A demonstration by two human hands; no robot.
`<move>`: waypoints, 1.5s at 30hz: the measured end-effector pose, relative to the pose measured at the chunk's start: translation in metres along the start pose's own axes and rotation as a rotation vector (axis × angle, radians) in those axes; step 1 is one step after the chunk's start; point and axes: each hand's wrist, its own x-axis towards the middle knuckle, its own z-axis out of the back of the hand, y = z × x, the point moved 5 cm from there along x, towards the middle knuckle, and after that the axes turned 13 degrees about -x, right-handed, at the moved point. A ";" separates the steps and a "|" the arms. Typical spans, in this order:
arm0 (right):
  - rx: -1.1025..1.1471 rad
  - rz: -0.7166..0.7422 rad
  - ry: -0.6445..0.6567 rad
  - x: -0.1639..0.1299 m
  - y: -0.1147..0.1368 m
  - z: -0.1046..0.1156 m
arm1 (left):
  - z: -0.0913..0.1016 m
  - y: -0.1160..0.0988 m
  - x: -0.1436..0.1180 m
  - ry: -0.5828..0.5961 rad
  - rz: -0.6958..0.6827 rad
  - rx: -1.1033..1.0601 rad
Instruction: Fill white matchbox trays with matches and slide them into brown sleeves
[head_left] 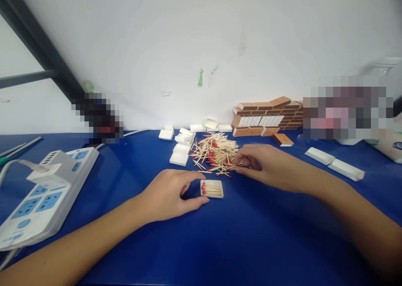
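Observation:
My left hand (172, 194) rests on the table with thumb and forefinger at opposite long sides of a small white matchbox tray (221, 189), holding its left end. Several matches (212, 189) lie side by side in the tray, red heads to the left. Behind it spreads a loose heap of red-tipped matches (216, 150). At the heap's right edge, my right hand (259, 164) has its fingers curled around a few matches, with thumb and forefinger slightly apart. Exactly how many it holds is hidden.
White empty trays (179, 158) stand left of and behind the heap. Brown matchboxes (266, 118) are stacked against the wall, with one matchbox (283, 140) lying in front. Two white trays (347, 168) lie at right. A power strip (47, 198) with a plugged-in charger occupies the left.

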 end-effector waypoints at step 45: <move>0.283 0.067 0.006 -0.004 0.061 -0.021 | -0.003 0.000 0.000 0.005 0.008 -0.010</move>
